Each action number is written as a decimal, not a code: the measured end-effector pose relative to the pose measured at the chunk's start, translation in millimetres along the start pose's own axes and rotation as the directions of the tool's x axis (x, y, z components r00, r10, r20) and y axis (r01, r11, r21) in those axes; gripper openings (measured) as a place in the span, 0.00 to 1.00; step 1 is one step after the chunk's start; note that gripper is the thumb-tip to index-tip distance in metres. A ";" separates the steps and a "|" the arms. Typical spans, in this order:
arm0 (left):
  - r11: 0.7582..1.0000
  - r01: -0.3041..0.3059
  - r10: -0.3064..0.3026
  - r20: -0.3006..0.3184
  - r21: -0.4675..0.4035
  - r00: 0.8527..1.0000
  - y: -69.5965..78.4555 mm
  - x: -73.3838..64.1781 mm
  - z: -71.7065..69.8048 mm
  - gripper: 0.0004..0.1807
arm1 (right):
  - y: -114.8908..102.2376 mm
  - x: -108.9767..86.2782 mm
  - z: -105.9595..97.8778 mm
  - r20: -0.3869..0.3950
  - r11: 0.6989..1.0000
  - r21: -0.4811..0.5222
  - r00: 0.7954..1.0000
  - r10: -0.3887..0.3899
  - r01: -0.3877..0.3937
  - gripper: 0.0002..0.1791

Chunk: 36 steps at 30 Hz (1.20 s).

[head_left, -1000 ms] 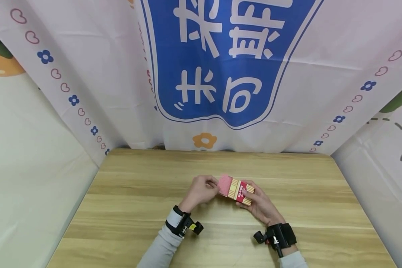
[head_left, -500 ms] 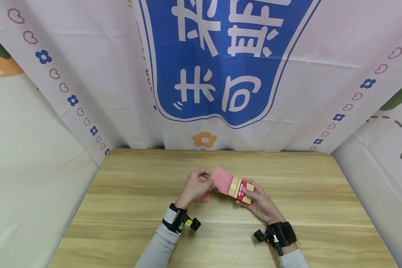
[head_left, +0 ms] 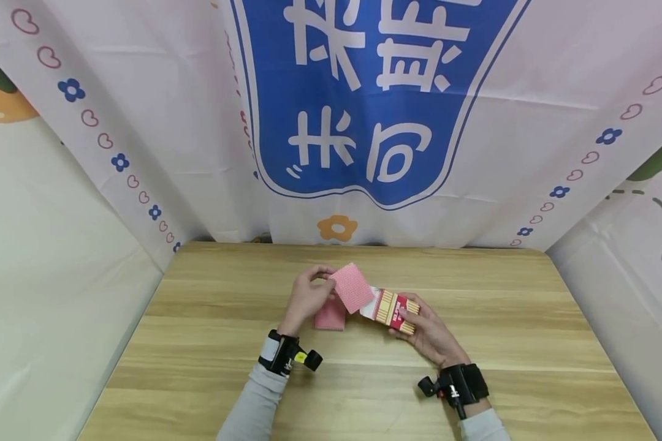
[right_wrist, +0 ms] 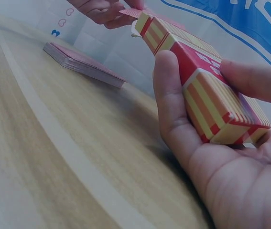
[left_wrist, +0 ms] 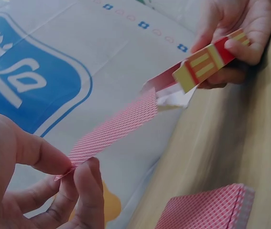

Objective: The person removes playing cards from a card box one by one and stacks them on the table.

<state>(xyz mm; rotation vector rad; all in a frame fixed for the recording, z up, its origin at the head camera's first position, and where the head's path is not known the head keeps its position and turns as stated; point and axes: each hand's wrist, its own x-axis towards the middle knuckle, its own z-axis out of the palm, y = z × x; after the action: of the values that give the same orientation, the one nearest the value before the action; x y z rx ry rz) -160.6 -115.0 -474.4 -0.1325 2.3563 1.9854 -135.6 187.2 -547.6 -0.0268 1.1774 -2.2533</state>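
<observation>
White printed cloth (head_left: pixel 364 110) behind wooden table (head_left: pixel 209 337).

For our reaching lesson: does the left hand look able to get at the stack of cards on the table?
Probably yes: the stack lies near the left hand with nothing on top, though that hand pinches a card it may need to release first.

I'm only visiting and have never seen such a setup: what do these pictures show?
No machine is working here, just a person's bare left hand and right hand. The wide view looks down from the person's head; the two close views come from the wrist cameras. On the wooden table lies a pink-patterned stack of cards. The left hand pinches what looks like a single matching card near the open end of the striped box that the right hand holds.
</observation>
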 end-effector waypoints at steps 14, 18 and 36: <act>0.999 0.032 -0.032 -0.069 -0.010 0.997 -8.4 13.8 -29.1 0.13 | -2.1 2.6 1.4 -0.017 1.000 -0.022 1.000 -0.009 0.009 0.21; 0.997 0.064 -0.062 -0.057 0.032 0.996 -14.7 16.2 -30.4 0.12 | -1.6 2.6 0.5 -0.005 1.000 -0.011 1.000 -0.011 0.011 0.21; 0.924 0.050 -0.045 -0.023 0.380 0.999 -23.8 12.4 -21.1 0.06 | -0.7 2.6 0.9 -0.021 1.000 -0.017 1.000 -0.001 0.001 0.21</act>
<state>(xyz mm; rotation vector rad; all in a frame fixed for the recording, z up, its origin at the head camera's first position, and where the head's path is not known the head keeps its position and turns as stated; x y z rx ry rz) -170.3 -140.1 -495.4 -0.1820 2.6634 1.4714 -137.9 185.5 -547.2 -0.0100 1.2079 -2.2496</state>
